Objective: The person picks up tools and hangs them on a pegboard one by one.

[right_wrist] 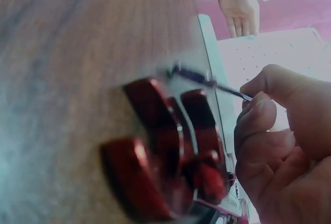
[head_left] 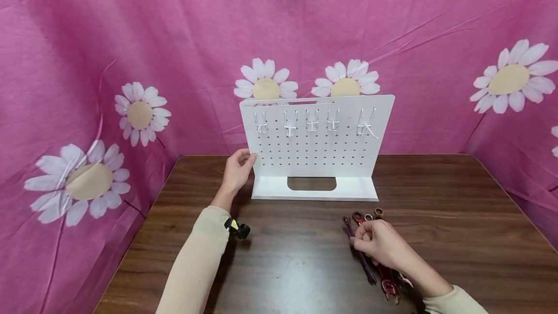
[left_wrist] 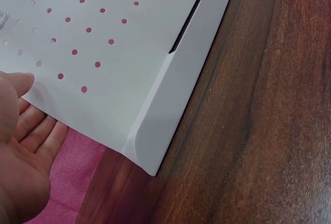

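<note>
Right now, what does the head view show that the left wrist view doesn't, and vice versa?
Head only: the right hand on the wrenches, the hooks along the pegboard's top, and the flowered pink backdrop. Left wrist only: a close look at the left hand's open palm beside the board's edge, and the bend where the board meets its base. Both: the left hand, the white pegboard and the wooden table.

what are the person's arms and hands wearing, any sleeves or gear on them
Both arms wear close-fitting beige long sleeves, the left sleeve and right sleeve ending at the wrists. A small black and yellow camera sits on the left wrist. The left hand and right hand are bare.
</note>
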A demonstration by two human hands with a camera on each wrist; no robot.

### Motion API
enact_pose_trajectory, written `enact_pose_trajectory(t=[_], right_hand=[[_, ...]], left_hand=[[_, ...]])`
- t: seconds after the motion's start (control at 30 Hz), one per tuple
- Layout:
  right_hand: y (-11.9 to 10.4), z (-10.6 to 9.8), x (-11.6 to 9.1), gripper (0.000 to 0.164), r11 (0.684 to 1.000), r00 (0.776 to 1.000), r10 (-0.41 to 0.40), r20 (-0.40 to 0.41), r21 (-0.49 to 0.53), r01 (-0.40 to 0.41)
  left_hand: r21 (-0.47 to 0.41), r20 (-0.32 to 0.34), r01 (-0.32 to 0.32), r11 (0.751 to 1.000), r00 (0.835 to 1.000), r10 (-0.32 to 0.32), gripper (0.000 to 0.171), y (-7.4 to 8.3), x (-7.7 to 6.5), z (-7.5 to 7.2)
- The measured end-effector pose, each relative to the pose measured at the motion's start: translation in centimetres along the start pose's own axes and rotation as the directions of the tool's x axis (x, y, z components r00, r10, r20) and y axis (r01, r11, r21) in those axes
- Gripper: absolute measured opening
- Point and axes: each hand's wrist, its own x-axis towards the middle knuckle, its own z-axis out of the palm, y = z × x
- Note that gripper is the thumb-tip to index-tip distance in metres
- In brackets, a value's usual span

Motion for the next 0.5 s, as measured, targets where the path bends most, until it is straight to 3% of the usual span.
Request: enact_pose_trajectory(t=[0.23,0.5], right_hand=[[-0.3,-0.41,0.31,0.017,0.994,0.991,-0.105,-0.088,-0.051,0.1],[-0.92,-0.54,0.97,0.012,0.995,0.988,-0.061,-0.141,0.072,0.072]], left_hand=[[-0.004,-0.005,0.014,1.0,1.0,-0.014,0.03,-0.01,0.0,-0.06],[-0.024,-0.014,0.02,1.0,1.0,-0.021,0.029,0.03,0.18,-0.04]])
